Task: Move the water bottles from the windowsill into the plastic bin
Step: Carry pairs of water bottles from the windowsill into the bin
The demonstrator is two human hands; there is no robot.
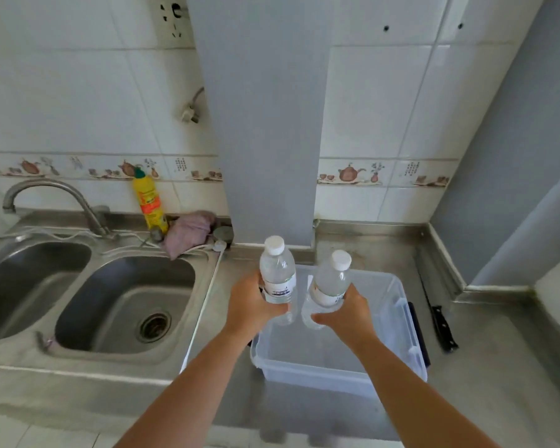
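Observation:
I hold two clear water bottles with white caps above a translucent plastic bin (343, 371) on the steel counter. My left hand (251, 307) grips the left water bottle (277, 273) around its labelled middle, nearly upright. My right hand (349, 313) grips the right water bottle (332, 282), which leans a little to the right. Both bottle bases hang over the open bin, which looks empty inside. The windowsill is out of view.
A double steel sink (123, 302) with a tap (50, 197) lies to the left. A yellow detergent bottle (149, 202) and a pink cloth (191, 231) sit behind it. A black-handled knife (442, 324) lies right of the bin. A grey wall column (265, 124) rises behind.

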